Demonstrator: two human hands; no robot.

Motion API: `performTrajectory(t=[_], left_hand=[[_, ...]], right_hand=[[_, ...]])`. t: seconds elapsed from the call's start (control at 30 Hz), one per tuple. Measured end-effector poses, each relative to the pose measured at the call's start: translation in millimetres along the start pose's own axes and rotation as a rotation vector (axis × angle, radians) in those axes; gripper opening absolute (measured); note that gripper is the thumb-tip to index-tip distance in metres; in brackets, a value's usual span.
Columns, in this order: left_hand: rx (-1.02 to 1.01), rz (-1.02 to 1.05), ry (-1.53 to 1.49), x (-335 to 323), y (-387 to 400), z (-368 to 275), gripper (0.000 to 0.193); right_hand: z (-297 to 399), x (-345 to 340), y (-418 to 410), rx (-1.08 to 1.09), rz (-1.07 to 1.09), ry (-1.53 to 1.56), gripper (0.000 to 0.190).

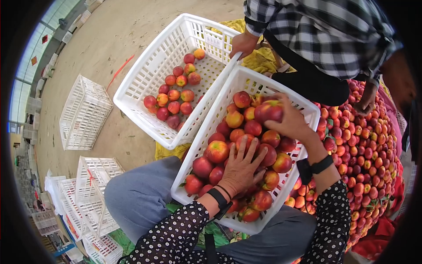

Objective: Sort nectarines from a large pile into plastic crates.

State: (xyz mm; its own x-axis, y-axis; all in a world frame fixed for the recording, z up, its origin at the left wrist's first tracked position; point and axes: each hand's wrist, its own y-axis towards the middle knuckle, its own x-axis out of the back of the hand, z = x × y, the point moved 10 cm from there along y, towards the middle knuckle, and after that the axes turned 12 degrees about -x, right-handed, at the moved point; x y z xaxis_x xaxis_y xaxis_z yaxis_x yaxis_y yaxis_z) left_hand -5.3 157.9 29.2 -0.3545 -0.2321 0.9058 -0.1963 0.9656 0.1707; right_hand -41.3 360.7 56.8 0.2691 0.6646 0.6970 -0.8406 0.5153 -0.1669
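A white slatted plastic crate (313,114) full of red and yellow nectarines (217,151) rests between my knees. My left hand (242,166) lies palm down on the fruit near the middle, its fingers spread. At the crate's far right part, my right hand (290,117) is curled around a large dark red nectarine (268,111), slightly blurred and above the other fruit. The palm side of my left hand is hidden.
A second white crate (155,62) with several smaller nectarines touches the first; a co-worker's hand (244,44) grips its rim. A large nectarine heap (366,165) lies at right, beside the co-worker's other hand (366,99). More white crates (87,112) stand at left.
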Motion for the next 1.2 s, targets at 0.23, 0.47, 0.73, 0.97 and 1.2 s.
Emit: performTrajectory(t=[0.23, 0.47, 0.73, 0.97, 1.2], left_hand=[[0.015, -0.021, -0.073, -3.1, -0.6, 3.7, 0.078], [0.042, -0.007, -0.123, 4.2, -0.5, 6.0, 0.071], [0.206, -0.215, 0.044, 65.7, -31.7, 60.2, 0.051], [0.343, -0.044, 0.006, 42.2, -53.2, 101.9, 0.051], [0.258, 0.218, 0.212, 51.0, -31.5, 81.2, 0.052]], right_hand=[[41.7, -160.2, 0.4, 0.018, 0.626, -0.124, 0.081], [32.5, -175.9, 7.2, 0.018, 0.585, 0.090, 0.072], [18.3, -174.4, 5.6, -0.094, 0.553, 0.054, 0.070], [23.3, -171.7, 12.1, -0.064, 0.473, 0.172, 0.067], [19.8, -172.1, 10.6, -0.001, 0.478, 0.200, 0.067]])
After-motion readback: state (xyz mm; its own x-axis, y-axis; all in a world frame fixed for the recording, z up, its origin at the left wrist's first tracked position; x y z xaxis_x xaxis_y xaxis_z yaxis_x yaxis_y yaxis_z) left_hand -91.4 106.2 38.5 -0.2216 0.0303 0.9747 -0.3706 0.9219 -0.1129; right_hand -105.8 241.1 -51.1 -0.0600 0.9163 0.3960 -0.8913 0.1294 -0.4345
